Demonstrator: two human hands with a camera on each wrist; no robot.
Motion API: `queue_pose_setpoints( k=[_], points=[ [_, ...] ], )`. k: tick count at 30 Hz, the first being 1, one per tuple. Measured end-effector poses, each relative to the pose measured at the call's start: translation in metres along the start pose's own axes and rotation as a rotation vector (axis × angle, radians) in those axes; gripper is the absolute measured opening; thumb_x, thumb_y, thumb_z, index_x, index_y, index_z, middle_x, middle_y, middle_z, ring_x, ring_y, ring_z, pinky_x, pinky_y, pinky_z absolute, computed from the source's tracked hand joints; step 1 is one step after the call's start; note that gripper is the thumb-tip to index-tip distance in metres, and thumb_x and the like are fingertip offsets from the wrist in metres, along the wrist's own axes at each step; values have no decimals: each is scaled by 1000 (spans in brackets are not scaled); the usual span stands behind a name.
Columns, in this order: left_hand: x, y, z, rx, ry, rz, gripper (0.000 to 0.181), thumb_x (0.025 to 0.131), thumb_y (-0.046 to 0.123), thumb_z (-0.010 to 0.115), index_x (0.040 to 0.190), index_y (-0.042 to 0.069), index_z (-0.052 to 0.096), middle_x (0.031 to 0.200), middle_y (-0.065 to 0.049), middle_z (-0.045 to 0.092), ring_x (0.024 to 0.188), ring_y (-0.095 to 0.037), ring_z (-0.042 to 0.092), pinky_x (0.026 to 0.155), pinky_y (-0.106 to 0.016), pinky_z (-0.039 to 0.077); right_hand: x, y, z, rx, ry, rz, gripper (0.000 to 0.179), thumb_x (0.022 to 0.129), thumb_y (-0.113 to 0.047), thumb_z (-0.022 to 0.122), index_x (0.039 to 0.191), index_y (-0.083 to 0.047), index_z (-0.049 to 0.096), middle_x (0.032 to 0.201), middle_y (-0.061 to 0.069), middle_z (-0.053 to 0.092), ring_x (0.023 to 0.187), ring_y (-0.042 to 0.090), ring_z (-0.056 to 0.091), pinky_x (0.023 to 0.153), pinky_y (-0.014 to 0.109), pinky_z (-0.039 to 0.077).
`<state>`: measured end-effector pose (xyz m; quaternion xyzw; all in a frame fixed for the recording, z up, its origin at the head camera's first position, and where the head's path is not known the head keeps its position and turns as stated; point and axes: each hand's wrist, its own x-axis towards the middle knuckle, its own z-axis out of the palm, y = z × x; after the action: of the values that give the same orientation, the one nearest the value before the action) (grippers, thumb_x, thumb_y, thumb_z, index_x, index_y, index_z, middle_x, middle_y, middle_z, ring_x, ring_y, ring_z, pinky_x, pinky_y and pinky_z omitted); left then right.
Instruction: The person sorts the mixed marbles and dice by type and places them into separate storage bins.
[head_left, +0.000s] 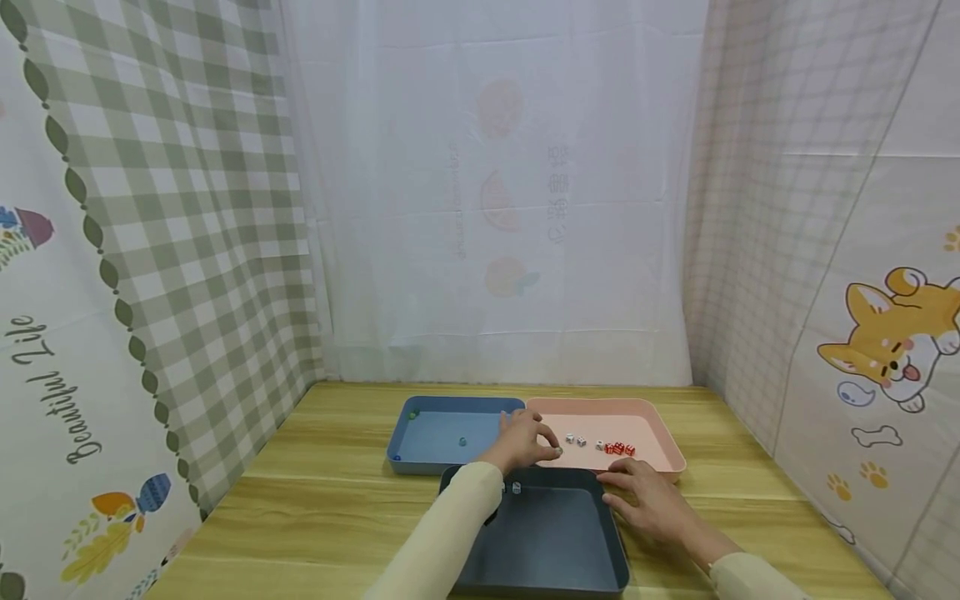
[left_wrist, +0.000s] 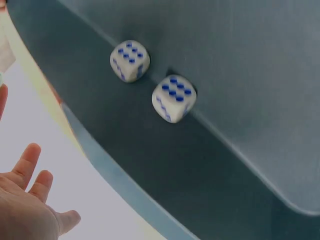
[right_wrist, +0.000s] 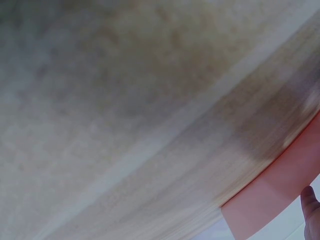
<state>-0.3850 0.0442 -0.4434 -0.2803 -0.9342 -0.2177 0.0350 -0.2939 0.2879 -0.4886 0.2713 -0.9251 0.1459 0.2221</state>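
My left hand (head_left: 519, 442) reaches over the near edge of the pink tray (head_left: 660, 433) and pinches a small pale die (head_left: 558, 451) at its fingertips; the left wrist view shows little of that die. Below that arm, two white dice with blue pips, one of them a white die (left_wrist: 174, 98), lie along the far side of the dark tray (head_left: 540, 542). Fingers spread, my right hand (head_left: 648, 502) rests by the dark tray's right far corner and the pink tray's front edge, holding nothing visible. In the right wrist view only one fingertip (right_wrist: 308, 197) shows beside the pink tray.
Inside the pink tray are white dice (head_left: 581, 441) and several red dice (head_left: 619, 448) in a row. A blue tray (head_left: 431, 429) to its left holds a green piece (head_left: 413, 413), a teal piece (head_left: 462, 442) and a blue piece (head_left: 397, 457). Curtains enclose the wooden table (head_left: 322, 500).
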Motion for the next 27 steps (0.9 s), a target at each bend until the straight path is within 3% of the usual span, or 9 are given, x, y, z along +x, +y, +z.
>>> queue_pose_setpoints(
  k=[5,18,27],
  points=[
    [-1,-7,-11,-49,11,-32,8,90,36,74,88,28,78,140,-9,52,138,-34,35,113,-66,10,0,0,-1,-4,-2,4,26,89,-27,75,111,-13,76,110,1,61,101,23,58,86,46,50],
    [-1,-30,-32,-63,33,-125,9,92,33,72,96,27,78,146,-8,48,139,-34,34,111,-70,13,-1,1,1,-23,30,-32,24,87,-24,76,109,-13,76,109,1,61,100,23,58,84,44,50],
    [-4,-50,-46,-95,46,-153,10,92,32,72,97,26,78,145,-11,50,140,-34,35,109,-73,8,-1,0,1,-29,54,-45,24,86,-23,78,107,-13,77,108,0,61,98,22,58,82,43,51]
  ],
)
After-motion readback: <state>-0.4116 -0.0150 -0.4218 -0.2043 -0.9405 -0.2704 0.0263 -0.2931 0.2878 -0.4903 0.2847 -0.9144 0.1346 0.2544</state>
